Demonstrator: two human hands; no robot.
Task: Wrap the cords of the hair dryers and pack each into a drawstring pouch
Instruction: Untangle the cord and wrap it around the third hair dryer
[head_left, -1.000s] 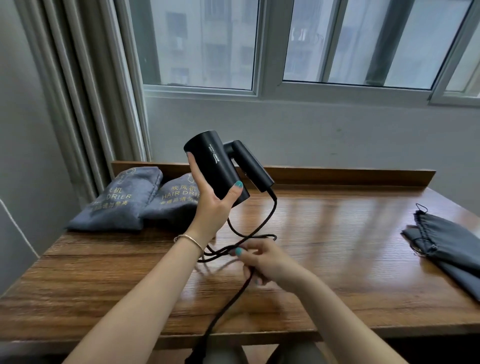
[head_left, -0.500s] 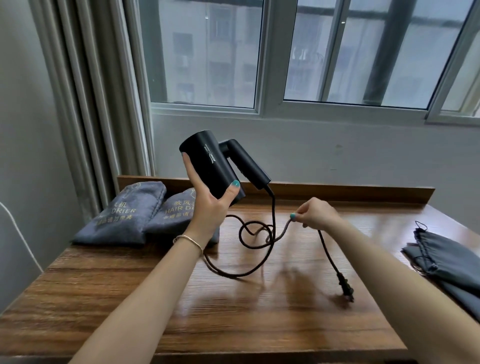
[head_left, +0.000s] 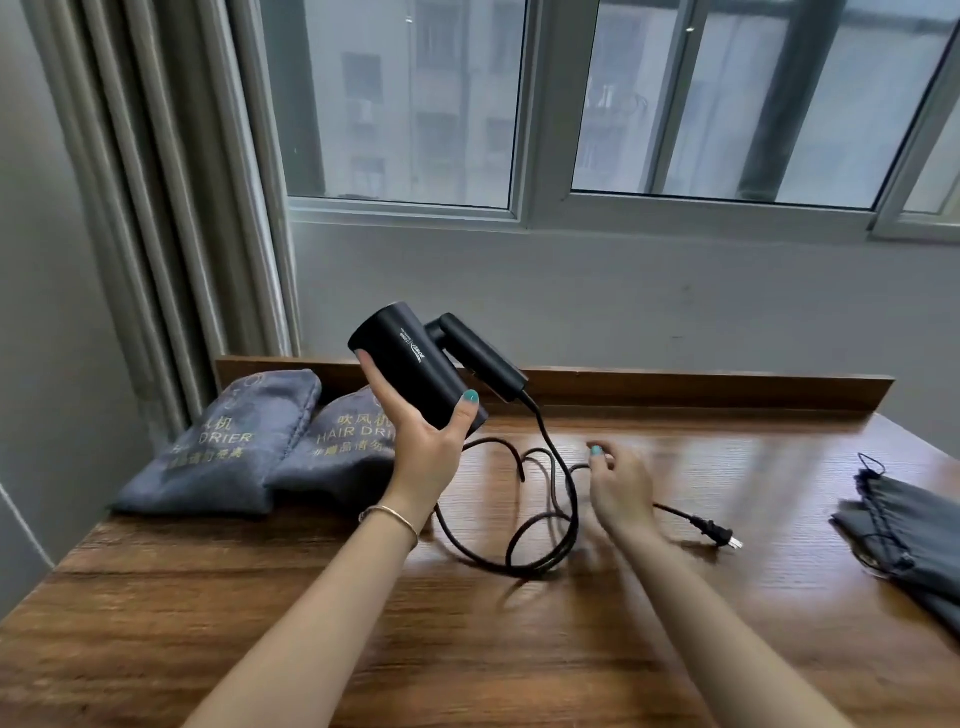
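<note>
Since half a second ago my right hand (head_left: 621, 491) has let go of the cord (head_left: 563, 512) and dropped toward the table (head_left: 519, 649); fingers now relaxed and spread, holding nothing, blurred, hovering just over the cord's run toward the plug (head_left: 719, 538). Plug has gone from dangling to lying flat on the wood, to the right of my right wrist. Cord lies in loose loops on the table between my two hands, not yet wrapped. My left hand (head_left: 426, 441) grips the black hair dryer (head_left: 415, 371) by its barrel, thumb on the near right side, fingers round the left; dryer held up off the table, tilted, its folded handle (head_left: 485, 364) angled down to the right, with the cord leaving the handle's lower end. Thin bracelet (head_left: 389, 517) on my left wrist. Two filled grey pouches (head_left: 228, 447) lettered HAIR DRIER lie side by side, touching, at the back left of the table against its raised rear lip. Flat empty pouches (head_left: 914, 530) with drawstrings lie at the right edge, well apart from the dryer. Window (head_left: 623, 104) behind, curtain (head_left: 156, 182) on the left.
</note>
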